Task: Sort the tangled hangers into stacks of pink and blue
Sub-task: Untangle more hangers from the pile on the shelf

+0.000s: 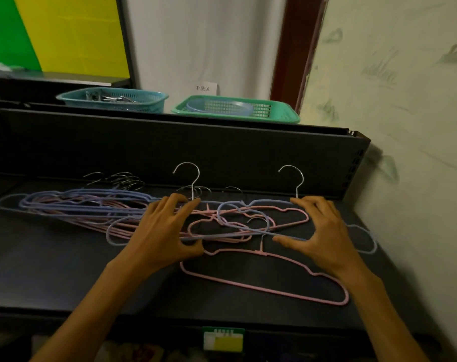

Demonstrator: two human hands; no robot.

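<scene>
Pink and blue hangers (91,207) lie tangled on a dark shelf (52,270) (metal hooks toward the back panel). The left hand (164,231) curls its fingers and thumb around the crossed wires mid-pile, seemingly gripping them. The right hand (318,231) hovers spread over a blue hanger (363,239), fingers bent; contact is unclear. One pink hanger (269,286) lies apart, nearest the person.

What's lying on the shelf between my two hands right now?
In the head view, crossed pink and blue hangers lie tangled between the left hand and the right hand.
</scene>
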